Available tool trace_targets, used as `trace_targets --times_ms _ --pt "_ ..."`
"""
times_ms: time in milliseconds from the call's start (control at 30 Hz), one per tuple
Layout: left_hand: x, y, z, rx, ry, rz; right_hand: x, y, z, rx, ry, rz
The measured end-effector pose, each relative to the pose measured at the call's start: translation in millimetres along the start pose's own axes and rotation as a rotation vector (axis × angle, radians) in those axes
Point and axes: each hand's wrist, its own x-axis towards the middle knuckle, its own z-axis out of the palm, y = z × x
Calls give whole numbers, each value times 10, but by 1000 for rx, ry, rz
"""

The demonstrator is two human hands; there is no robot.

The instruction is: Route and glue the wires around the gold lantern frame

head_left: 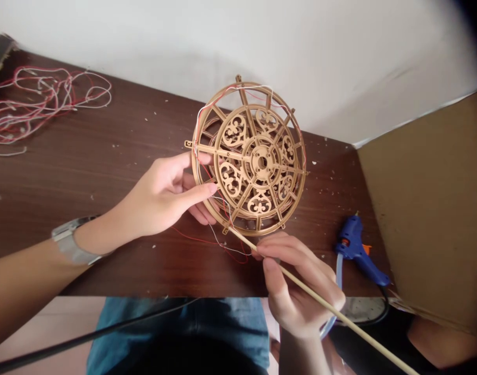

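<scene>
One dark wooden table (85, 192), flecked with small scraps, carries everything, with a sheet of brown cardboard (429, 208) standing at its right end. Above the table's middle, a wheel-shaped, laser-cut wooden frame (257, 161) with scrolled openings is held up, tilted toward the camera. The left hand (163, 192) grips its rim, with the fingers (199, 213) behind and the thumb in front, clamped on it. The right hand (301, 286) sits below the frame, its fingers (285, 250) closed around a thin wooden stick (359, 329), whose tip reaches the frame's lower rim. Red and white wires (226, 245) run through the frame and hang just beside the stick. A blue hot glue gun (353, 245) lies right of the right hand, and a loose tangle of similar wires (46, 104) lies far left. A metal wristwatch (72, 239) circles the left wrist.
</scene>
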Motion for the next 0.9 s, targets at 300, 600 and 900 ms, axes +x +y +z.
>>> trace_targets --times_ms 300,600,900 --pt "7 -9 10 -17 12 -7 11 36 9 -23 -24 38" --pt "-42 79 35 12 9 -35 68 -9 5 -71 -95 -92" --pt "-50 61 23 -9 -8 20 -67 23 33 74 34 58"
